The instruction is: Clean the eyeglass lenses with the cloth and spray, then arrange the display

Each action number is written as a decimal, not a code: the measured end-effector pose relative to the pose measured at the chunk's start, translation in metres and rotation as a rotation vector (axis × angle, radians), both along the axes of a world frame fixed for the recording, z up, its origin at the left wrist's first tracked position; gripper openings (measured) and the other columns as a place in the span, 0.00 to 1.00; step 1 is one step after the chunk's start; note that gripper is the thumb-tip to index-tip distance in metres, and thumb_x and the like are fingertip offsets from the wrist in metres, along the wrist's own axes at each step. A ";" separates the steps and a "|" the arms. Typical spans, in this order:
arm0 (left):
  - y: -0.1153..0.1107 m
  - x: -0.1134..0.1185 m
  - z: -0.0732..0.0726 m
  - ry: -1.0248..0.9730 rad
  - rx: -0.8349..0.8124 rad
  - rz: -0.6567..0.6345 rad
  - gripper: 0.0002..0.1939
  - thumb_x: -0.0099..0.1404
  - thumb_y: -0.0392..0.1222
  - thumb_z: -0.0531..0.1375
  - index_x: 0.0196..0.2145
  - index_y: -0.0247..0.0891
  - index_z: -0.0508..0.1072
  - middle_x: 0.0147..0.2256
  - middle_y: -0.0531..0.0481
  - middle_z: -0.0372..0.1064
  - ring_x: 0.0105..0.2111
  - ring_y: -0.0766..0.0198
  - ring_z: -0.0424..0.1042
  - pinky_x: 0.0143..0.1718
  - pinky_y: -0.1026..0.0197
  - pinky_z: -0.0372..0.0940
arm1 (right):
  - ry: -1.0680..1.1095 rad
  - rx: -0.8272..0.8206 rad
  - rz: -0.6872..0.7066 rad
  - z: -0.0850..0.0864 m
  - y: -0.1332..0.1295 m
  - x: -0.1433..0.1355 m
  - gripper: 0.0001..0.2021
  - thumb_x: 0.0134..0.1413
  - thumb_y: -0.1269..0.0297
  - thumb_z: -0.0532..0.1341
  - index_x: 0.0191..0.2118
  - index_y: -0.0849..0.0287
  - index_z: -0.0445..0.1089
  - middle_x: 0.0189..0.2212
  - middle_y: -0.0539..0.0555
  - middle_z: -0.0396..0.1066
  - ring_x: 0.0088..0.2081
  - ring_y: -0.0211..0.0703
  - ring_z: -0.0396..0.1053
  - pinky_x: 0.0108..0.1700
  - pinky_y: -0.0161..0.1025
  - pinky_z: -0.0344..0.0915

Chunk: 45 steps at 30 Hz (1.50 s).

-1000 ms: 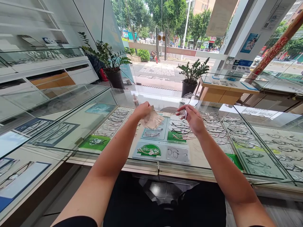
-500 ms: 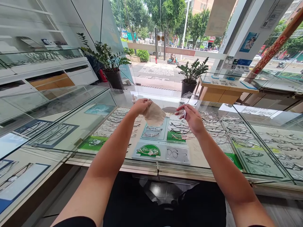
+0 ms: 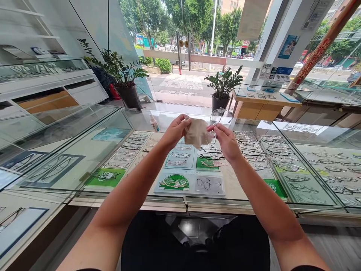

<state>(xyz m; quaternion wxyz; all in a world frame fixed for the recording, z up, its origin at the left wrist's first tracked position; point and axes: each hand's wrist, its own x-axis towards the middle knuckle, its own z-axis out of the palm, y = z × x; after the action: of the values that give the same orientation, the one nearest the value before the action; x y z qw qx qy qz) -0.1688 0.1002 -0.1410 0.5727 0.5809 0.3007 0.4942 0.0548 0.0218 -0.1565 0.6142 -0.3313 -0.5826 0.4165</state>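
Note:
Above the glass counter, my left hand (image 3: 178,131) pinches a beige cleaning cloth (image 3: 196,132) by its left edge, and the cloth hangs loosely. To its right, my right hand (image 3: 225,140) is closed on a pair of thin-framed eyeglasses (image 3: 221,111), held on end. One lens shows above the fingers and the other below, beside the cloth's right edge. Whether cloth and lens touch, I cannot tell. A small spray bottle (image 3: 154,123) stands on the counter, to the left of my left hand.
Rows of eyeglass frames (image 3: 249,148) lie inside the glass display counter (image 3: 135,205) beneath my arms. Two potted plants (image 3: 220,101) stand beyond it, before the glass doors. More display cases (image 3: 324,150) flank both sides.
My left hand has moved right with the cloth, bringing it close to the eyeglasses. The right hand has shifted slightly left. The spray bottle shows more fully.

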 end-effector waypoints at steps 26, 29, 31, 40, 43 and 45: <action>-0.041 0.031 -0.006 -0.067 0.153 -0.251 0.24 0.70 0.60 0.76 0.38 0.41 0.71 0.42 0.48 0.78 0.37 0.63 0.72 0.37 0.60 0.66 | 0.032 0.054 -0.148 -0.001 0.001 0.004 0.14 0.69 0.45 0.71 0.37 0.47 0.86 0.43 0.53 0.71 0.51 0.50 0.71 0.64 0.51 0.70; -0.042 0.031 -0.005 -0.058 0.161 -0.264 0.23 0.68 0.57 0.77 0.38 0.41 0.72 0.43 0.48 0.78 0.38 0.64 0.72 0.38 0.61 0.67 | 0.035 0.064 -0.156 0.000 0.000 0.005 0.14 0.69 0.45 0.72 0.38 0.46 0.87 0.43 0.53 0.72 0.50 0.50 0.72 0.62 0.51 0.71; -0.043 0.030 -0.005 -0.038 0.158 -0.267 0.22 0.67 0.57 0.77 0.37 0.40 0.74 0.42 0.48 0.78 0.37 0.65 0.72 0.38 0.62 0.67 | 0.030 0.063 -0.157 0.000 0.000 0.004 0.15 0.68 0.43 0.72 0.38 0.47 0.87 0.43 0.53 0.73 0.50 0.50 0.72 0.61 0.50 0.71; -0.040 0.036 -0.014 -0.068 0.103 -0.248 0.23 0.65 0.55 0.81 0.41 0.38 0.77 0.38 0.51 0.77 0.36 0.67 0.75 0.41 0.63 0.70 | 0.030 0.077 -0.079 -0.001 -0.001 0.005 0.13 0.68 0.44 0.72 0.40 0.46 0.89 0.41 0.52 0.67 0.46 0.46 0.69 0.56 0.48 0.68; -0.038 0.037 -0.017 -0.108 0.038 -0.309 0.26 0.61 0.52 0.83 0.45 0.39 0.76 0.42 0.49 0.80 0.40 0.64 0.79 0.44 0.62 0.73 | 0.003 0.082 -0.073 0.000 -0.002 0.005 0.15 0.68 0.42 0.72 0.39 0.45 0.89 0.39 0.52 0.66 0.46 0.47 0.67 0.54 0.48 0.68; -0.038 0.036 -0.019 -0.081 0.010 -0.361 0.26 0.61 0.53 0.83 0.47 0.39 0.79 0.46 0.45 0.82 0.43 0.62 0.80 0.45 0.61 0.73 | -0.003 0.075 -0.049 0.001 -0.003 0.005 0.16 0.67 0.40 0.72 0.39 0.45 0.88 0.39 0.52 0.65 0.45 0.47 0.66 0.53 0.48 0.67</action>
<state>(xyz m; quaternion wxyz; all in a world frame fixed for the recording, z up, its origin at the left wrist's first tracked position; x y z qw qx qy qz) -0.1324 0.0625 -0.1599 0.6607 0.6079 0.1656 0.4081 0.0599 0.0192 -0.1559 0.6354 -0.3228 -0.5906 0.3785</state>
